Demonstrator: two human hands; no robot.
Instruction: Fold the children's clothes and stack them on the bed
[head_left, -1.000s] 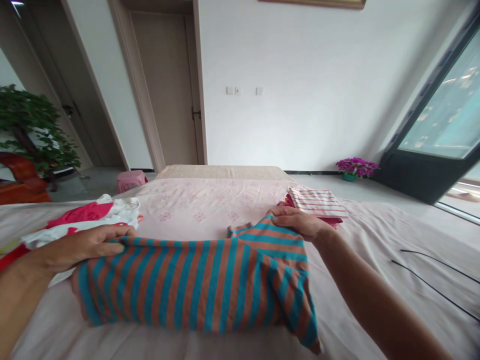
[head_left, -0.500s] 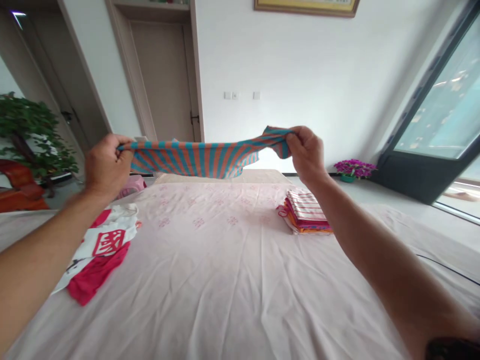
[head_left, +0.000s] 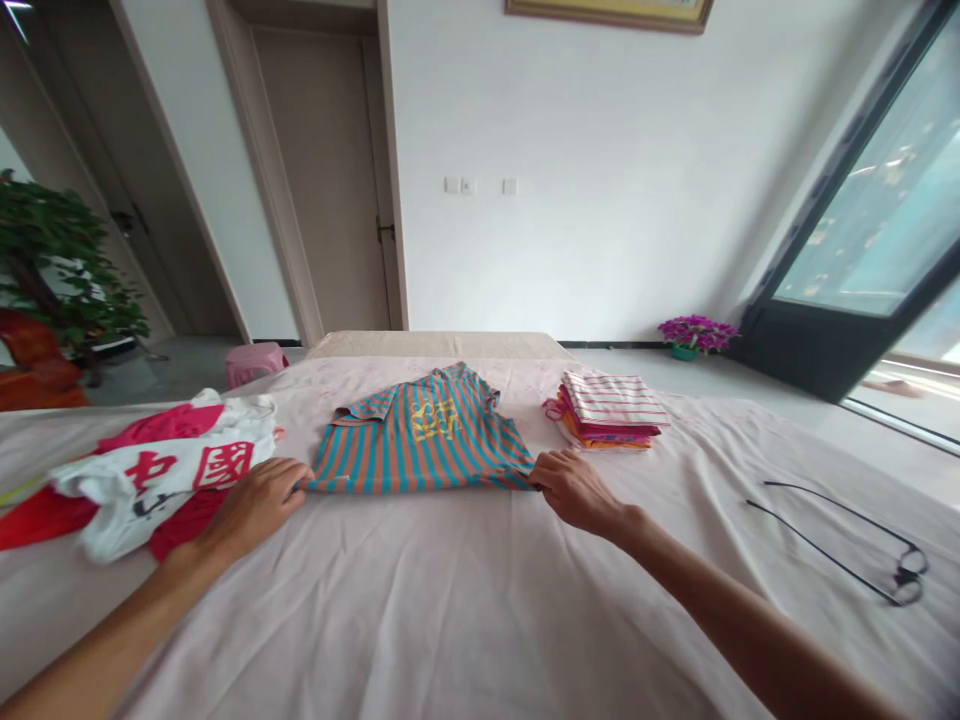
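A teal and orange striped shirt with a yellow print lies spread flat on the pink sheet, collar pointing away from me. My left hand pinches its near left hem corner. At the near right hem corner, my right hand grips the cloth the same way. Both hands rest low on the sheet.
A stack of folded striped clothes sits just right of the shirt. A heap of white and red clothes lies to the left. A black cable runs across the sheet on the right. Beyond are a pink stool, a door and a plant.
The shirt was held up in the air between both hands half a second ago. Now it lies spread flat on the sheet, my hands still at its hem corners.
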